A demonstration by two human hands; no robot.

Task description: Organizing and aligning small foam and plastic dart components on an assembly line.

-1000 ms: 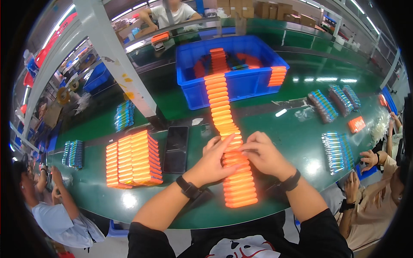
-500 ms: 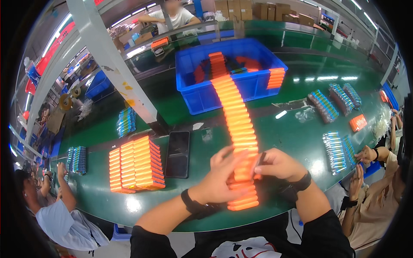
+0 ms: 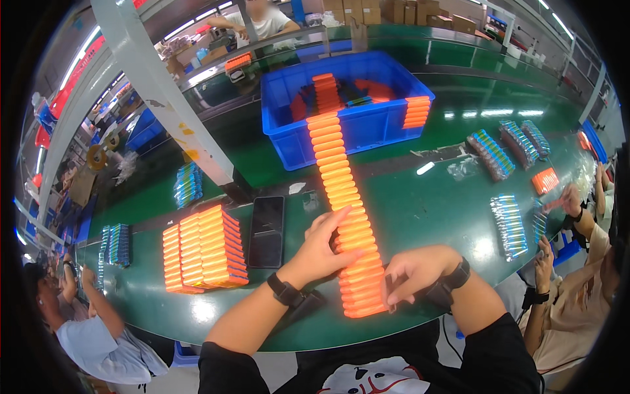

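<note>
A long strip of orange cylinders (image 3: 338,174), laid side by side, runs from the rim of a blue bin (image 3: 367,128) down over the green table toward me. My left hand (image 3: 321,248) grips the strip's left edge partway down, thumb and forefinger lying across the top. Beside the right edge of the strip's near end is my right hand (image 3: 420,272), its fingers curled together. Whether a small thing sits between those fingertips I cannot make out. More orange rows lie inside the bin, and a short orange row (image 3: 417,113) hangs over its right front rim.
Stacked orange blocks (image 3: 205,249) and a black phone (image 3: 266,231) lie to the left. Blue-wrapped packs (image 3: 509,226) are grouped at the right, near a co-worker's hands (image 3: 569,200). A grey metal post (image 3: 174,105) rises at the left. A white piece (image 3: 425,168) lies past the strip.
My right hand has moved down along the strip to its near end. My left hand has shifted left, uncovering more of the strip, which now lies straighter. The view has shifted slightly.
</note>
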